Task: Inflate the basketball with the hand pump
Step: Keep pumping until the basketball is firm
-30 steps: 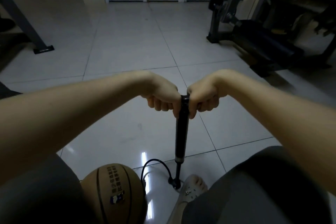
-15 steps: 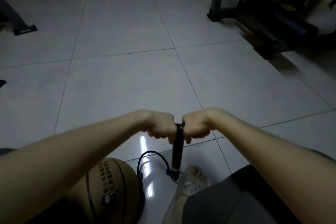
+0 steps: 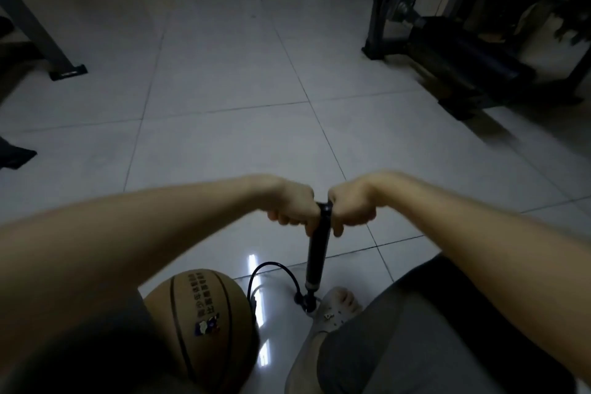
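Both hands, left hand (image 3: pixel 295 209) and right hand (image 3: pixel 350 209), are wrapped tight around the T-handle of the hand pump (image 3: pixel 316 253), whose long axis stands near upright, slightly leaned, handle end up and base down on the floor (image 3: pixel 224 137) beside the sandalled foot (image 3: pixel 335 309). The basketball (image 3: pixel 204 323) is held low left between the legs, fed by the looping black hose (image 3: pixel 271 269). Likely risks: an off-axis push could tip the base or skid it on the glossy tile, and a rolling ball could tug the needle loose.
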